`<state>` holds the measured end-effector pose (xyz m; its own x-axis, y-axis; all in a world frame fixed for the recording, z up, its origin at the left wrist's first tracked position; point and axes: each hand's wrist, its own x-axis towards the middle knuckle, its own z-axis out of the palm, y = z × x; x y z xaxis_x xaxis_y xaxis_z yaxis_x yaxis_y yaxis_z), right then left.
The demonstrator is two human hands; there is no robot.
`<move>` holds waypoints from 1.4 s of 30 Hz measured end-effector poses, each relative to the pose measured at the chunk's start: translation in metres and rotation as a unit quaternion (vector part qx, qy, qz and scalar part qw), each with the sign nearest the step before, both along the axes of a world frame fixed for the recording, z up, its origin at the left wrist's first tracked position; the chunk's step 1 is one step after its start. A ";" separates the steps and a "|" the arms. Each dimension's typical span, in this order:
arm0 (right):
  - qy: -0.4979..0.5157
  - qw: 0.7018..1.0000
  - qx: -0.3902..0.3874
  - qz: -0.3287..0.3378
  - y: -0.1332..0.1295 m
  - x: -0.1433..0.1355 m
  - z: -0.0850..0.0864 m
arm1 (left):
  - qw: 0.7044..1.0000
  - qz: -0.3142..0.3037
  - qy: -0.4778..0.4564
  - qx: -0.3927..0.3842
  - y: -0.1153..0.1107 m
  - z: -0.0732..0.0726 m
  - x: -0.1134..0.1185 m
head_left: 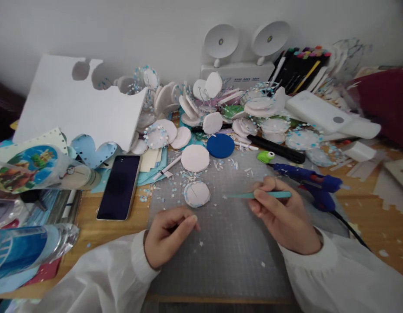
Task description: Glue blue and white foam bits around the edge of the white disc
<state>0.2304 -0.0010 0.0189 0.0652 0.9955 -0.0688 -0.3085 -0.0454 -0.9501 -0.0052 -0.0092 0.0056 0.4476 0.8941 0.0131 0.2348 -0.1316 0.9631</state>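
Observation:
My right hand [282,213] is closed around a pair of thin teal tweezers [279,194], with the blurred tip pointing left over the mat. My left hand [171,232] rests on the mat with fingers curled and thumb against the index finger; nothing shows in it. Just beyond it lies a white foam disc [197,194] edged with small blue and white bits, a thin dark line on its face. Behind that sits a plain white disc [195,158], beside a round blue lid [220,145]. Tiny paper bits are scattered around the discs.
A grey cutting mat [221,261] covers the middle of the wooden table. At left are a phone [119,187], a plastic cup [71,171] and a water bottle [31,245]. A blue glue gun [308,176] lies at right. Several foam discs [212,123] pile up behind.

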 end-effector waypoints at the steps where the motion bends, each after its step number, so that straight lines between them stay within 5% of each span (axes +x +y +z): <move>1: 0.015 1.000 -0.019 0.014 -0.001 -0.002 0.001 | 0.999 0.002 -0.013 -0.033 0.000 0.001 0.002; 14: 0.047 0.991 -0.053 0.115 -0.018 -0.022 -0.014 | 0.969 0.010 -0.113 -0.218 0.002 -0.002 0.011; 28: 0.003 0.995 0.004 0.096 -0.021 -0.020 -0.017 | 0.975 0.044 -0.124 -0.177 0.002 -0.001 0.012; 42: 0.012 0.995 -0.016 0.103 -0.019 -0.017 -0.018 | 0.981 0.052 -0.116 -0.146 0.002 -0.004 0.009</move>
<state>0.2132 -0.0203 0.0007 -0.1410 0.9849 -0.1002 -0.3119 -0.1403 -0.9397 0.0038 -0.0067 0.0013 0.3682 0.9157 -0.1607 0.0030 0.1717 0.9851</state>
